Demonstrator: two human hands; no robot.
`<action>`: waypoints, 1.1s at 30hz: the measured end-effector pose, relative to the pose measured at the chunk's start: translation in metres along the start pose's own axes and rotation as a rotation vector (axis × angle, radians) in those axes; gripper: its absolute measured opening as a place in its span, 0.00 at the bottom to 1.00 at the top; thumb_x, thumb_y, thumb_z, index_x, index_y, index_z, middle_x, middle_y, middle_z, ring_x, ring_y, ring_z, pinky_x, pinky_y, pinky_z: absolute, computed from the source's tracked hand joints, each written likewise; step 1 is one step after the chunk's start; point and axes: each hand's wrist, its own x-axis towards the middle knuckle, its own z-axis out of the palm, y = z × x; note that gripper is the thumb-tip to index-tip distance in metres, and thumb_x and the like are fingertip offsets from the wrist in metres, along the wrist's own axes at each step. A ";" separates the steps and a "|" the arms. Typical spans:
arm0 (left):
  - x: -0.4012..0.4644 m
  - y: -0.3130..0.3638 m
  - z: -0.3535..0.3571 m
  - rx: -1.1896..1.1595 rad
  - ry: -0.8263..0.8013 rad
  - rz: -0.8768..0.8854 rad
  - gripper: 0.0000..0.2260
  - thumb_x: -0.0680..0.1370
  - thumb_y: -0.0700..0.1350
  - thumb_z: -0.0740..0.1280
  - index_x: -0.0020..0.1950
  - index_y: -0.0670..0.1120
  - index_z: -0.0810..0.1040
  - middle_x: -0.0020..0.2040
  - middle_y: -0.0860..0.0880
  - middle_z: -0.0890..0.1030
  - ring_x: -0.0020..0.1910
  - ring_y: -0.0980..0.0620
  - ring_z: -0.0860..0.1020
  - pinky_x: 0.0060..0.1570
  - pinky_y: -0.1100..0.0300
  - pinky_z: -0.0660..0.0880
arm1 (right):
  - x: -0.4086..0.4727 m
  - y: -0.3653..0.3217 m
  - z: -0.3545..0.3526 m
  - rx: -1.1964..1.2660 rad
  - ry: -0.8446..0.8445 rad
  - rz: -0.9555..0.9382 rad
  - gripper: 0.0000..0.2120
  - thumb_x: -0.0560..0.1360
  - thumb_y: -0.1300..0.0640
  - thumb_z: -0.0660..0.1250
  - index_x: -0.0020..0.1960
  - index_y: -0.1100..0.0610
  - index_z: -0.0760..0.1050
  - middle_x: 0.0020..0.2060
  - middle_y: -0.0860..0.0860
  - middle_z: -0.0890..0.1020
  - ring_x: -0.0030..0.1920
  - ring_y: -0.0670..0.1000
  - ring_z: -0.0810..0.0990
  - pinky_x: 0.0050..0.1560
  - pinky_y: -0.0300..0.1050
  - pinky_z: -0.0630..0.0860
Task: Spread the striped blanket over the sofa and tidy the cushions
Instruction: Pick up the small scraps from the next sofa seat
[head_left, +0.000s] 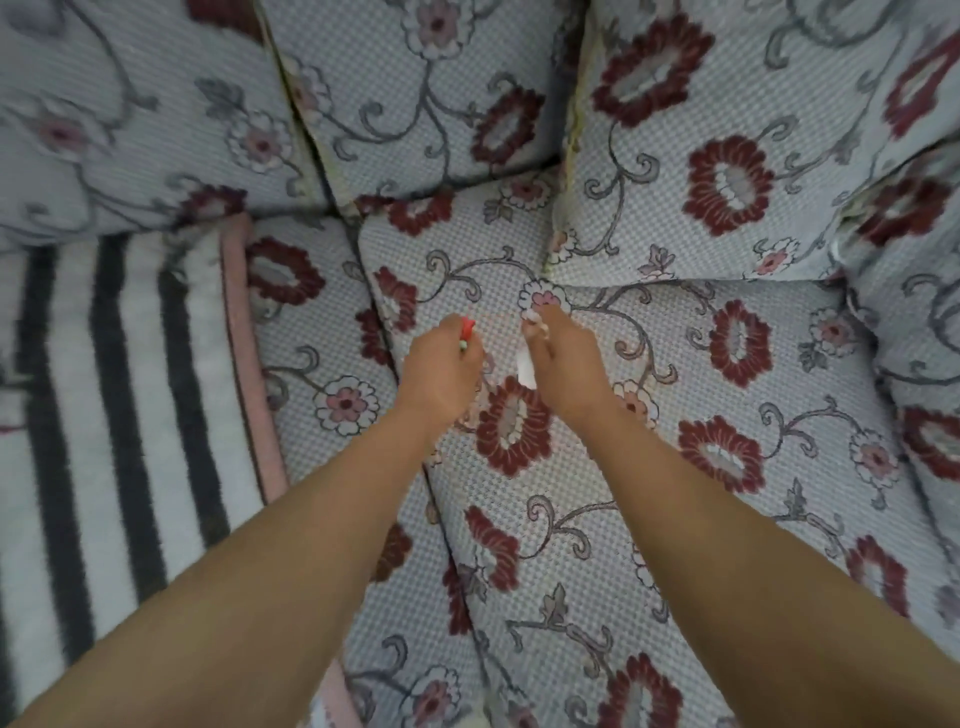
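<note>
The striped blanket, white with dark stripes and a pink edge, lies folded on the left part of the sofa seat. Floral back cushions stand along the back, one leaning forward at the right. My left hand is closed over a small red item above the middle seat cushion. My right hand pinches a small white scrap just beside it. Both hands hover close to the seat fabric, apart from the blanket.
The seat and back cushions share a grey fabric with dark red flowers. A seam between seat cushions runs under my left forearm. Another floral cushion stands at the right edge.
</note>
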 end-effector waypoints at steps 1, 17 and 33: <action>-0.006 -0.008 -0.015 0.023 0.017 -0.008 0.12 0.81 0.47 0.58 0.42 0.41 0.70 0.31 0.46 0.73 0.29 0.48 0.71 0.32 0.54 0.67 | 0.000 -0.016 0.007 -0.015 -0.022 -0.046 0.12 0.82 0.57 0.55 0.57 0.65 0.71 0.35 0.59 0.76 0.33 0.55 0.72 0.30 0.45 0.59; -0.247 -0.171 -0.218 -0.006 0.560 -0.259 0.15 0.81 0.49 0.57 0.46 0.40 0.77 0.43 0.40 0.82 0.44 0.39 0.79 0.46 0.50 0.74 | -0.134 -0.227 0.160 -0.133 -0.353 -0.570 0.14 0.81 0.55 0.57 0.50 0.66 0.74 0.40 0.64 0.81 0.41 0.62 0.79 0.35 0.49 0.62; -0.600 -0.260 -0.236 -0.154 0.978 -0.629 0.14 0.81 0.48 0.57 0.43 0.43 0.76 0.41 0.45 0.82 0.39 0.44 0.78 0.42 0.59 0.72 | -0.431 -0.354 0.279 -0.274 -0.810 -0.999 0.18 0.81 0.49 0.55 0.43 0.61 0.73 0.30 0.53 0.77 0.32 0.53 0.74 0.36 0.50 0.70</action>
